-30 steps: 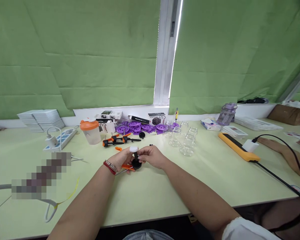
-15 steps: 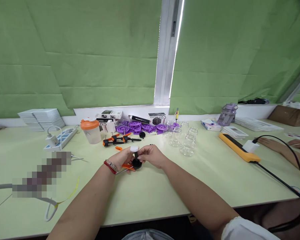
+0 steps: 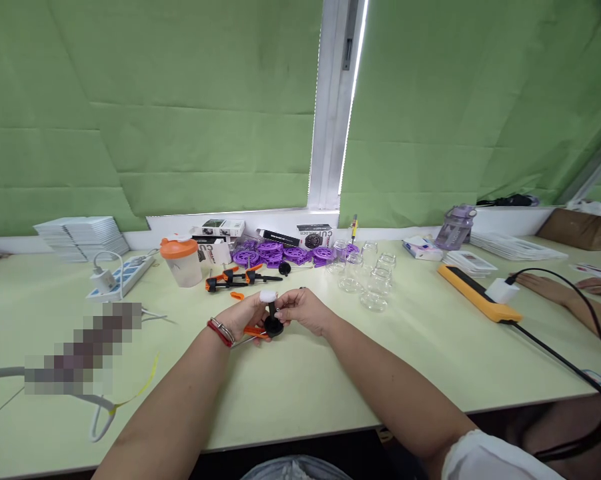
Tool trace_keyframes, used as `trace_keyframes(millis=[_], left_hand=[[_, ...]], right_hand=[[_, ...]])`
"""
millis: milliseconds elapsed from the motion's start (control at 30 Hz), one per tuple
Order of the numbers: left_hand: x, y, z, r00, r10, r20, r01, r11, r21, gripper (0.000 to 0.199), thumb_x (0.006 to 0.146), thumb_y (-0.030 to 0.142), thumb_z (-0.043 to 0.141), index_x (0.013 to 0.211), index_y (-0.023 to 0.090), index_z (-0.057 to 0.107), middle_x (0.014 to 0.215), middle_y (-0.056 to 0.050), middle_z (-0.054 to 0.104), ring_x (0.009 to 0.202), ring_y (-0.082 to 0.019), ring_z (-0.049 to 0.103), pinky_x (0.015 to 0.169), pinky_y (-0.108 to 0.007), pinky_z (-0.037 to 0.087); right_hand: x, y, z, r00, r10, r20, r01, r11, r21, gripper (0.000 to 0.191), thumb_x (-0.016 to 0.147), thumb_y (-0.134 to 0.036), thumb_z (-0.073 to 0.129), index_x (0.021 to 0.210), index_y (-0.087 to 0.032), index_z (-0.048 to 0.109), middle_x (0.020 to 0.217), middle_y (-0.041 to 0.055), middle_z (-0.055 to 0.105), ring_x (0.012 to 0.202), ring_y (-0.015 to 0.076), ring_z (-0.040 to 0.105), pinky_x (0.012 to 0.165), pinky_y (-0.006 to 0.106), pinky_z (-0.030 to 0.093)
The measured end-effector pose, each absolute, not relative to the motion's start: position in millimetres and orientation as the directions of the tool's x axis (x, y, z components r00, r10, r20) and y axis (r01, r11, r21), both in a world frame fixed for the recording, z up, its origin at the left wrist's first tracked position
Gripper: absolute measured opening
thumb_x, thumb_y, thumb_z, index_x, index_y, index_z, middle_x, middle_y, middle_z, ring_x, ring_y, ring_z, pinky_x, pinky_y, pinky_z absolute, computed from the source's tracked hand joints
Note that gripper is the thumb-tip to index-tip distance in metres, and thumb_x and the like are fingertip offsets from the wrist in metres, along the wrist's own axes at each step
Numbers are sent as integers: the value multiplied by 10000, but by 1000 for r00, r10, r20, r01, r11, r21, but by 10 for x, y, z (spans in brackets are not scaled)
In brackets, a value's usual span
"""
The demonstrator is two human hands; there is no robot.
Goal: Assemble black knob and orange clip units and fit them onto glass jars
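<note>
Low over the table's middle, my left hand [image 3: 247,313] is closed around a black-and-orange clamp-like part [image 3: 273,325]. It has a round black disc low down, a short black post, a white piece on top and an orange lever. A thin metal rod sticks out of it toward my left wrist. From the other side my right hand [image 3: 303,311] pinches at the black post with thumb and fingers; the fingertips are partly hidden. Just behind my hands lie similar black-and-orange clamps [image 3: 225,283], a loose orange piece [image 3: 237,295] and a small black disc [image 3: 285,269].
Behind lie purple wheel-shaped parts [image 3: 270,252] and printed boxes [image 3: 315,236]. Several glass jars [image 3: 374,298] stand right of my hands. An orange-lidded cup [image 3: 181,263] and power strip [image 3: 130,275] are left; a yellow power strip [image 3: 477,293] and a person's hand [image 3: 543,287] are right.
Almost nothing differs. Both hands keep the same grip on the part, and the view has shifted very slightly.
</note>
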State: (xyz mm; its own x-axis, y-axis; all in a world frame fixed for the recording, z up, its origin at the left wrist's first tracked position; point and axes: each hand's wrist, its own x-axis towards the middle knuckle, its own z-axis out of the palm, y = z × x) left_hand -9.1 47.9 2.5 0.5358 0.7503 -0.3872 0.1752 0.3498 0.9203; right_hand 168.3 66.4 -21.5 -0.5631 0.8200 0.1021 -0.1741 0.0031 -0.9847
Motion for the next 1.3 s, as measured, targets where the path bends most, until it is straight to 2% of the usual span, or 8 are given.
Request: trace_keyframes(millis=[467, 1000, 1300], left_hand=[[-86, 485, 29, 567, 733, -375, 168, 343, 924, 574, 733, 639, 421, 959, 136, 580, 813, -125, 649, 588, -216, 616, 331, -233, 359], [-81, 465, 59, 558, 737, -381, 164, 352, 921, 547, 740, 634, 427, 991, 168, 561, 927, -118, 654, 571, -201, 611, 333, -236, 365], [-72, 447, 68, 566, 736, -372, 163, 342, 925, 524, 720, 615, 451, 959, 161, 555, 867, -118, 645, 577, -202, 612, 323, -225, 360]], right_hand=[[1715, 649, -180, -572, 814, 99, -153, 13, -988, 359, 528, -348, 816, 758, -121, 661, 607, -5, 630, 501, 95, 557, 563, 278, 473], [1682, 633, -204, -537, 836, 111, -185, 12, -983, 362, 501, -326, 827, 721, -128, 618, 562, -31, 601, 483, 87, 540, 538, 265, 471], [1682, 625, -200, -559, 819, 128, -178, 32, -983, 361, 518, -349, 818, 745, -128, 645, 565, -24, 606, 513, 97, 543, 562, 281, 464]])
